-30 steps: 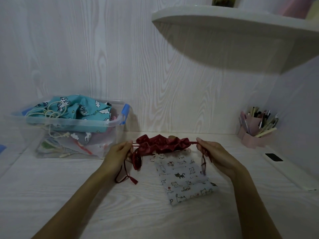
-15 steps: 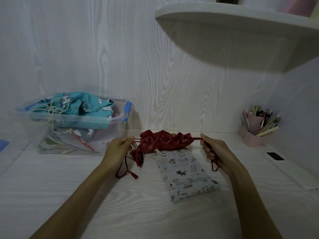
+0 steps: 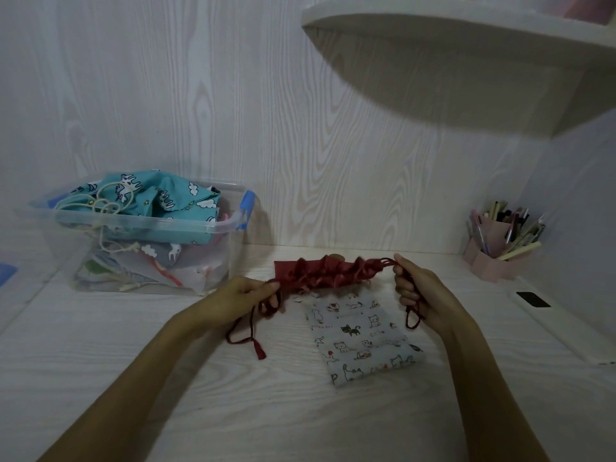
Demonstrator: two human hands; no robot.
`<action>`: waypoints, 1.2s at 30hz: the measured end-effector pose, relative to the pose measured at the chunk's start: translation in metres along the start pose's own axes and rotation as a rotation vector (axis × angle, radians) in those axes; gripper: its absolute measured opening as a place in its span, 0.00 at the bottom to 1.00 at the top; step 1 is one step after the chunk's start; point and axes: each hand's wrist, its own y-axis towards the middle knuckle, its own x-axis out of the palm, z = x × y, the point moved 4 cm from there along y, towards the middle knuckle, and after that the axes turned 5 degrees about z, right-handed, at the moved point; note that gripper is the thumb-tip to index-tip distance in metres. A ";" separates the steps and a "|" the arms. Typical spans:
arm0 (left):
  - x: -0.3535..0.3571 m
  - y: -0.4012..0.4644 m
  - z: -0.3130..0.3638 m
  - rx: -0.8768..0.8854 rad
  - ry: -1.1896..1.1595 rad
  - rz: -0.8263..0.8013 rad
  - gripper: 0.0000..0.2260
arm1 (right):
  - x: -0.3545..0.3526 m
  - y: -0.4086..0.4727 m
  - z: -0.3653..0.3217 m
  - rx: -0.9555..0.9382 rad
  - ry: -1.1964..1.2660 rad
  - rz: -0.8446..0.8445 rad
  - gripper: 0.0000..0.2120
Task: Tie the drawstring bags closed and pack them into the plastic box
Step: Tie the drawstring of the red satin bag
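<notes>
A dark red drawstring bag [image 3: 328, 271] is stretched between my hands above the desk, its mouth gathered into ruffles. My left hand [image 3: 240, 295] grips the red cord at the bag's left end, and a loop with a tassel [image 3: 260, 352] hangs below it. My right hand [image 3: 418, 291] grips the cord at the right end, a loop dangling under the fingers. A white cat-print bag [image 3: 361, 341] lies flat on the desk beneath. The clear plastic box [image 3: 230, 225] with blue latches stands at the left, holding a teal unicorn bag [image 3: 160, 201] and others.
A pink pen holder [image 3: 500, 255] full of pens stands at the right by the wall. A curved shelf [image 3: 466, 31] overhangs the right side. A small dark object [image 3: 532, 299] lies on the white ledge at the right.
The bag's mouth has gathered tighter as my hands pulled the cords apart, and both hands shifted slightly to the right.
</notes>
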 end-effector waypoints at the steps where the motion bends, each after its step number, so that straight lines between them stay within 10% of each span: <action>1: -0.001 0.000 0.002 -0.055 -0.110 -0.008 0.17 | -0.001 0.001 0.001 0.027 0.068 0.001 0.18; 6: 0.004 0.005 0.010 -0.297 -1.040 -0.026 0.16 | 0.006 0.002 0.006 0.141 0.302 -0.015 0.22; 16: 0.028 0.005 -0.001 -0.453 -1.273 0.210 0.15 | 0.008 0.002 0.013 0.224 0.626 0.028 0.23; 28: 0.007 0.004 0.001 -0.211 -0.528 0.384 0.14 | -0.004 0.002 0.004 0.069 0.389 0.136 0.18; 36: -0.009 -0.002 0.004 -0.055 -0.084 0.247 0.15 | -0.012 -0.007 0.002 0.128 -0.069 -0.177 0.14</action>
